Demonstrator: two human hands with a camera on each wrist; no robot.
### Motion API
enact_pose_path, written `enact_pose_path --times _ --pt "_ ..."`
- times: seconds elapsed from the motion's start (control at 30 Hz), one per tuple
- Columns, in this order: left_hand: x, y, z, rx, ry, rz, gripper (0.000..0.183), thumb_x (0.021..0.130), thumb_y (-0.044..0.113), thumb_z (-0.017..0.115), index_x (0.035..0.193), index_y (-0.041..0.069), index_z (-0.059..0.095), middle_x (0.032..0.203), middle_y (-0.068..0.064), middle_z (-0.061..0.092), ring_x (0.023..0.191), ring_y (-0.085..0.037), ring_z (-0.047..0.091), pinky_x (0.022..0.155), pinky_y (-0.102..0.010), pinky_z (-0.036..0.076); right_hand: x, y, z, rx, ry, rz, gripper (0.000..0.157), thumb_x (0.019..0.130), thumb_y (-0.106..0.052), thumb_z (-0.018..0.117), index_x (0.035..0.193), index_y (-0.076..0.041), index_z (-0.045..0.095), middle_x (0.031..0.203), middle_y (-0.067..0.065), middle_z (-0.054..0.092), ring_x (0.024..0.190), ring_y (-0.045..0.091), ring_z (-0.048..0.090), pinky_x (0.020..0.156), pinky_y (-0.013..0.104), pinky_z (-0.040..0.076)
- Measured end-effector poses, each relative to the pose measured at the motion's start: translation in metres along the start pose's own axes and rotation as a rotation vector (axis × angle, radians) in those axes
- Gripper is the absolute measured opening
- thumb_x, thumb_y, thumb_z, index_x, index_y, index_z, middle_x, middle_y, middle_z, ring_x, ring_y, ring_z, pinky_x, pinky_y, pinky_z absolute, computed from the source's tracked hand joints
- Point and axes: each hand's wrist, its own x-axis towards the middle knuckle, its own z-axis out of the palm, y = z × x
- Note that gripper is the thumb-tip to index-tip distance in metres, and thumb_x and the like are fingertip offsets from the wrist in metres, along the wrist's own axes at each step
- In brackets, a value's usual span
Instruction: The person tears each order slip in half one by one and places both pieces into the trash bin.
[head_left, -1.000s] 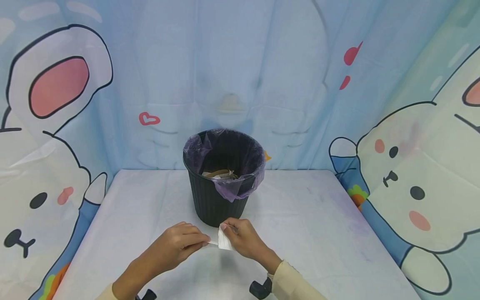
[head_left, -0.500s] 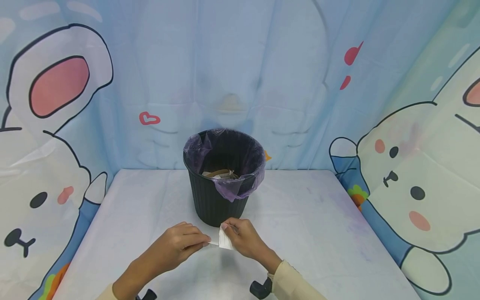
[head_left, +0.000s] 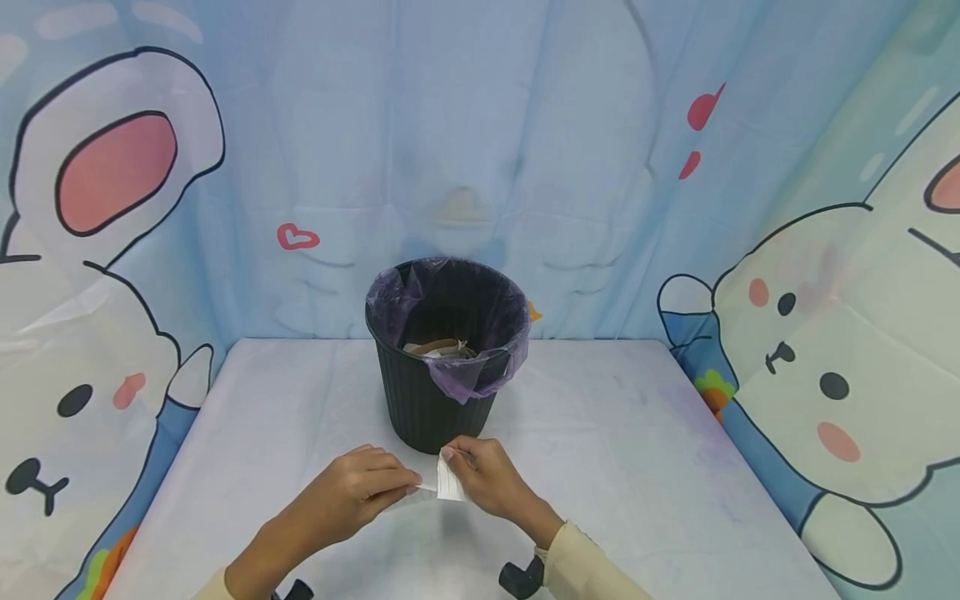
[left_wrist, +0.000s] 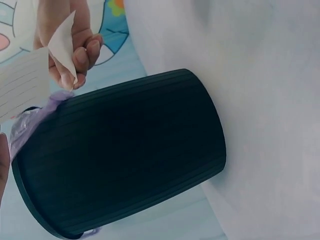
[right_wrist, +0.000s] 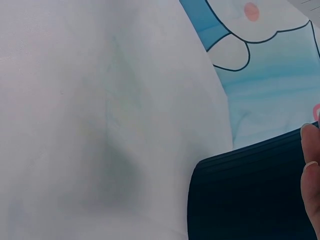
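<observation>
A white sheet of lined paper (head_left: 448,483) hangs between my hands, in front of the bin. My left hand (head_left: 363,485) pinches its left end, seen edge-on as a thin strip. The right hand (head_left: 489,479) pinches the other side between thumb and fingers. In the left wrist view the lined face (left_wrist: 22,82) shows at the left edge, and a curled flap stands at the right hand's fingers (left_wrist: 81,59). Whether the two parts are joined cannot be told. Only a couple of right fingertips (right_wrist: 311,187) appear in the right wrist view; no paper is clear between them.
Just beyond my hands a dark ribbed bin (head_left: 435,408) stands on the white-covered table (head_left: 615,467). A purple plastic liner (head_left: 480,379) folds over its rim, and scraps (head_left: 442,348) lie inside. A printed cloth curtain (head_left: 465,125) hangs behind.
</observation>
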Motion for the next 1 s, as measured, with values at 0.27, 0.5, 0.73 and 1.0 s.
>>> enact_pose_path --times 0.27,0.5,0.73,1.0 --pt "0.002 -0.001 0.001 -0.006 0.01 0.002 0.025 0.076 0.0 0.082 0.099 0.009 0.078 0.088 0.004 0.075 0.077 -0.005 0.065 0.076 -0.018 0.052 -0.001 0.006 0.0 -0.02 0.008 0.019 0.022 0.103 -0.016 0.058 0.096 -0.002 0.073 0.086 0.006 0.074 0.072 0.005 0.059 0.067 0.021 0.054" --pt "0.001 -0.003 -0.001 -0.003 -0.012 -0.037 0.023 0.078 0.002 0.081 0.099 0.011 0.078 0.088 0.005 0.075 0.078 -0.005 0.066 0.077 -0.018 0.053 -0.005 0.007 -0.003 -0.014 0.011 0.019 0.022 0.102 -0.018 0.059 0.094 -0.004 0.073 0.086 0.005 0.074 0.073 0.005 0.06 0.068 0.022 0.055" --pt "0.008 -0.008 -0.009 0.022 0.008 -0.027 0.028 0.071 -0.002 0.084 0.097 0.008 0.079 0.086 0.004 0.075 0.076 -0.007 0.067 0.075 -0.019 0.055 -0.01 0.007 -0.024 -0.031 0.005 0.021 0.025 0.103 -0.022 0.058 0.097 -0.004 0.074 0.089 0.004 0.074 0.076 0.006 0.061 0.072 0.024 0.056" --pt "0.024 -0.018 -0.038 0.117 0.07 -0.034 0.011 0.091 0.013 0.074 0.098 0.007 0.078 0.084 0.002 0.074 0.073 -0.01 0.066 0.069 -0.022 0.055 -0.009 -0.006 -0.069 -0.093 0.083 -0.091 0.021 0.102 -0.017 0.059 0.097 -0.002 0.073 0.084 0.004 0.073 0.069 0.004 0.062 0.065 0.024 0.057"
